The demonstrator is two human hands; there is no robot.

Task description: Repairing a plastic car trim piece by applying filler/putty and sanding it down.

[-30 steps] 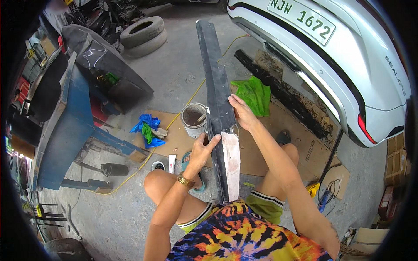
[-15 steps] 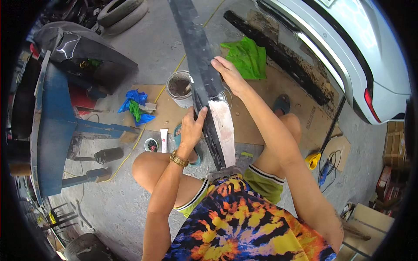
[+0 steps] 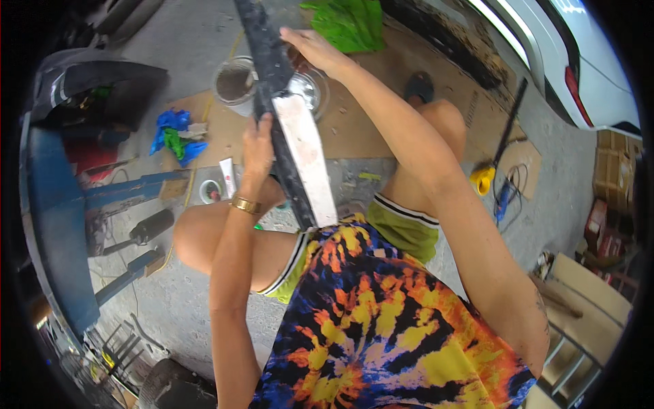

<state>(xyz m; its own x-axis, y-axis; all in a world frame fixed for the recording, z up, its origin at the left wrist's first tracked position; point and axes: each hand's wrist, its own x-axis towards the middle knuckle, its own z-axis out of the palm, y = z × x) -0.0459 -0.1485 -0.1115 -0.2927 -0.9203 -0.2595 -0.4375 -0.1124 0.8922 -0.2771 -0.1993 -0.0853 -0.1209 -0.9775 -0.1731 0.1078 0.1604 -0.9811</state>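
Gripping a bar [image 3: 274, 76] by its edges with left hand [image 3: 257, 150] and right hand [image 3: 317, 51], aslant above cardboard [image 3: 354, 136], partly hiding a pail [image 3: 233, 88] and tin [image 3: 306, 90], with blue plastic [image 3: 169, 124] at left, green sheet [image 3: 349, 24] beyond.

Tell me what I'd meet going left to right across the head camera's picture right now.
Blue stand's broad top, crumpled blue and green plastic, slim white tube, person's bare left hand, long black panel's flat white section, dark teal slipper, hollow yellow handle, blue corded tool, stacked brown boxes.
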